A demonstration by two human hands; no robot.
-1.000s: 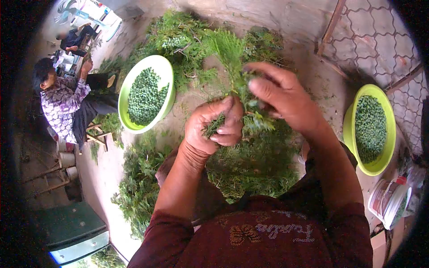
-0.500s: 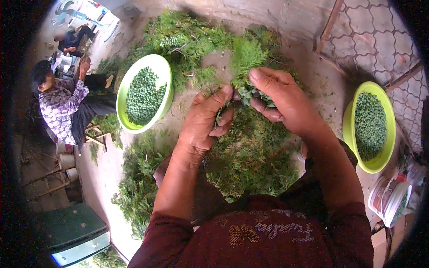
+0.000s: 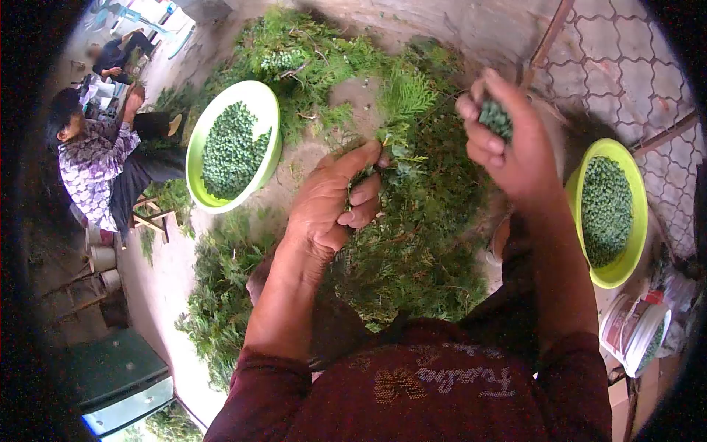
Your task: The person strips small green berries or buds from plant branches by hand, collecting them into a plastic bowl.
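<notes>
My left hand [image 3: 317, 199] is closed around a leafy evergreen sprig [image 3: 403, 155], its green tips poking out past thumb and fingers. To the right and farther forward, my right hand [image 3: 519, 151] curls its fingers around a cluster of small green seed cones [image 3: 495, 120]. Below both hands lies a large heap of cut evergreen branches [image 3: 412, 258]. A lime-green basin [image 3: 274, 151] with many such cones stands beyond my left hand. Another lime basin [image 3: 642, 228], also full of cones, is beside my right forearm.
At the left a person in a patterned shirt [image 3: 96, 169] sits by a small wooden stool [image 3: 151, 221]; another person [image 3: 116, 60] sits farther back. A white bucket [image 3: 622, 331] stands at lower right, a green box [image 3: 121, 368] at lower left. More branches [image 3: 317, 55] lie ahead.
My right hand has moved right and away from my left hand, now with green cones in its fingers. The left hand stays nearly in place, still gripping the sprig.
</notes>
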